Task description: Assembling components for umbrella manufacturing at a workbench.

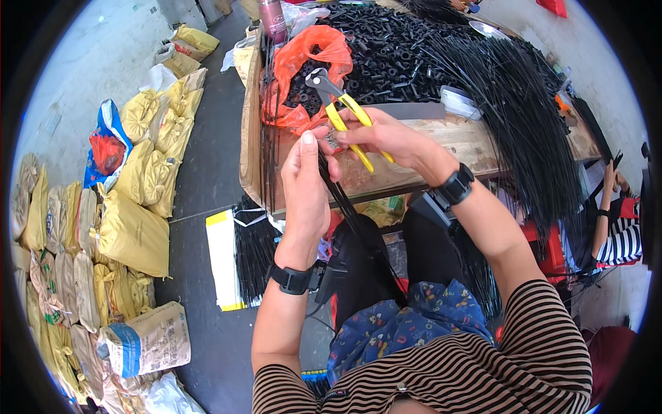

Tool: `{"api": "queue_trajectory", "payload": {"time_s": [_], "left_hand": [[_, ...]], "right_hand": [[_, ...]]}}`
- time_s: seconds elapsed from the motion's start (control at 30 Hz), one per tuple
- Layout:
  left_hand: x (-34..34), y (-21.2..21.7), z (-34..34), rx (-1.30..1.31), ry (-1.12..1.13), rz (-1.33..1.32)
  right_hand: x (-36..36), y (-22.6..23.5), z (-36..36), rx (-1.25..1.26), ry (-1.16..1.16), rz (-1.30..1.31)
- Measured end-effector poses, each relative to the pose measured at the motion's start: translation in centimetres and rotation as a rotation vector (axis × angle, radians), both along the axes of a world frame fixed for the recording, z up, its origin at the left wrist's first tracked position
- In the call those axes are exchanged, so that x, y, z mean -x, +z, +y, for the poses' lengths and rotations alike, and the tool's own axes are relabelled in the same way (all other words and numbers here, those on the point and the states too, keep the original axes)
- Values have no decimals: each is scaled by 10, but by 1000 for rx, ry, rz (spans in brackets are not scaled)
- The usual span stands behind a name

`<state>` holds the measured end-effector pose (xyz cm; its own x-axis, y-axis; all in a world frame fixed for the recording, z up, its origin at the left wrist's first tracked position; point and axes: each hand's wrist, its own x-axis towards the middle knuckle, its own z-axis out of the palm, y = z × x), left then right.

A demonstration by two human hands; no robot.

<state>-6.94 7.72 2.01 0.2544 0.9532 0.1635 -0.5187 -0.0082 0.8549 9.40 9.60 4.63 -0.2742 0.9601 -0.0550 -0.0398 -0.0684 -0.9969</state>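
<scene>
My right hand (383, 134) is closed round pliers with yellow handles (355, 114) and a dark grey head, which points up and away to the left. Close beside it, my left hand (305, 183) is closed on several thin black rods (348, 210), their lengths trailing down between my legs. The fingertips of both hands nearly meet, and the rods' upper ends are partly hidden there. Just beyond the pliers' head, an opened red plastic bag (334, 48) holds small black parts (303, 93).
A wooden table (420, 148) carries a heap of short black fittings (386, 55), a large bundle of thin black rods (531, 131) and a clear plastic box (460, 103). Yellow sacks (134, 231) are stacked at left. Another person's striped sleeve (620, 234) shows at right.
</scene>
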Motion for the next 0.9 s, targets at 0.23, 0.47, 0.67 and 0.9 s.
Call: {"api": "queue_trajectory", "payload": {"time_s": [0.23, 0.47, 0.67, 0.9], "left_hand": [[-23, 19, -10, -2, -41, -36], [-36, 30, -15, -20, -180, -2], [-46, 37, -19, -35, -217, 12], [-48, 39, -21, -11, -250, -2]], "right_hand": [[-15, 9, -32, -150, 92, 167], [-20, 17, -46, -328, -138, 140], [-25, 22, -55, -333, -182, 162], [-27, 22, -60, -300, -189, 159]]}}
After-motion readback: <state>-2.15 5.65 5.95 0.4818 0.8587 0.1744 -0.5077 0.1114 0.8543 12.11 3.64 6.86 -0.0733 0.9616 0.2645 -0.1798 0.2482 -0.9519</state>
